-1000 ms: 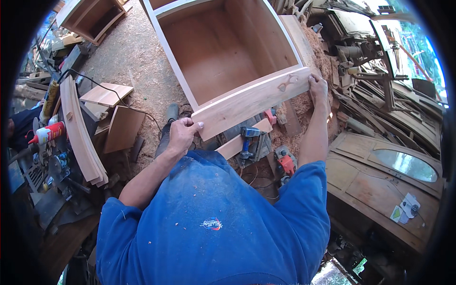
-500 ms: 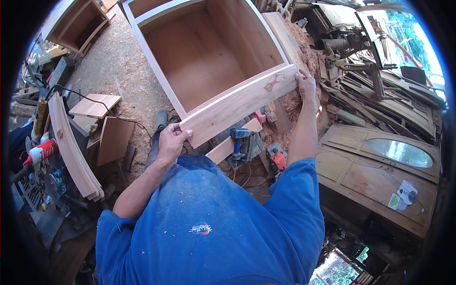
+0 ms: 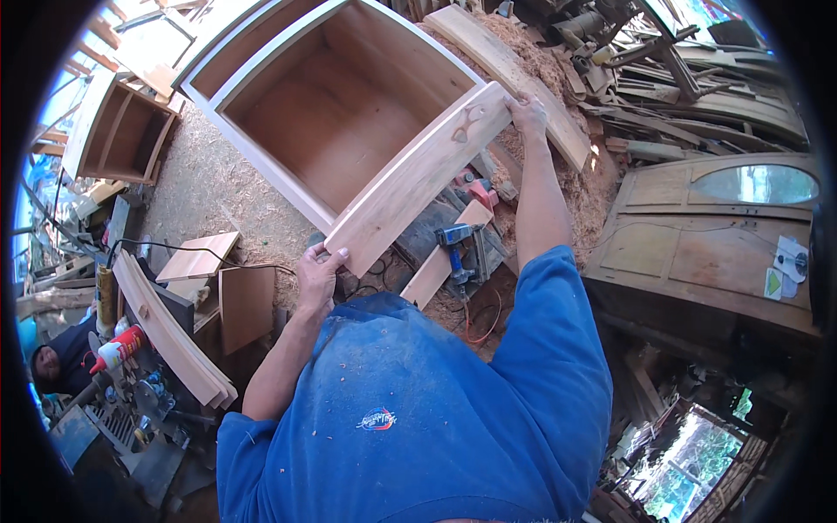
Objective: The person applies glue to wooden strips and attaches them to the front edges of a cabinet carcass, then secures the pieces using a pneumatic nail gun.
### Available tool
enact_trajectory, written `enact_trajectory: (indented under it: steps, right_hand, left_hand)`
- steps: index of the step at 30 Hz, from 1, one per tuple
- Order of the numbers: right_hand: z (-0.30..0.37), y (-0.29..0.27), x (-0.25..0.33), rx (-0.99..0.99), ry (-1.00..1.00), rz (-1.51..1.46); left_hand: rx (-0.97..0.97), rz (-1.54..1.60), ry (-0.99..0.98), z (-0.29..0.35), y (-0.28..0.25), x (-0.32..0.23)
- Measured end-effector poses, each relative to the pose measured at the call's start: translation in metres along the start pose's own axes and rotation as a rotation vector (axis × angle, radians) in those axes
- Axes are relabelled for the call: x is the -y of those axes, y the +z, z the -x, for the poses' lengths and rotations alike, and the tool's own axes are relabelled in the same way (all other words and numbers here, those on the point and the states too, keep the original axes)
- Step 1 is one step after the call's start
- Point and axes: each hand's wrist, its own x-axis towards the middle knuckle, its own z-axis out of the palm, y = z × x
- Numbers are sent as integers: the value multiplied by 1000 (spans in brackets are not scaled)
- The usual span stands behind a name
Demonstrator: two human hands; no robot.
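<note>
My left hand (image 3: pixel 318 275) pinches the near left end of a pale wooden board (image 3: pixel 418 179), thumb on its face. At the other end, my right hand (image 3: pixel 527 113) grips the far right corner. The board has a dark knot near that end and slants up to the right. Just beyond it lies an open wooden cabinet (image 3: pixel 270 196) with two compartments; the board overlaps its near edge in view, and I cannot tell whether they touch. Below the board, a blue nail gun (image 3: pixel 455 248) sits beside a light wood strip (image 3: pixel 427 279).
Left of me lie stacked curved boards (image 3: pixel 179 340), a red glue bottle (image 3: pixel 120 349) and a black cable (image 3: pixel 205 253). A red power tool (image 3: pixel 478 187) rests past the nail gun. A long plank (image 3: pixel 523 83) lies over shavings. A panelled door (image 3: pixel 689 235) is at right.
The board stays in both hands and now tilts more steeply, its right end raised farther up in view. My view has turned, so the cabinet and surroundings appear rotated and shifted.
</note>
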Motion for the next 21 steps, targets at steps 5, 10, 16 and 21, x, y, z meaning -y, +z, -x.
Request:
enact_trajectory:
  steps: [5, 10, 16, 21]
  right_hand:
    - [23, 13, -34, -150, 225, -546]
    - [135, 22, -123, -79, 216, -60]
    - [332, 90, -216, 504, 386, 138]
    - [396, 140, -227, 403, 165, 258]
  left_hand:
    - [29, -117, -25, -1, -5, 3]
    - [-10, -135, -88, 6, -26, 14]
    - [-206, -404, -308, -6, -86, 67]
    - [124, -869, -320, -7, -81, 140]
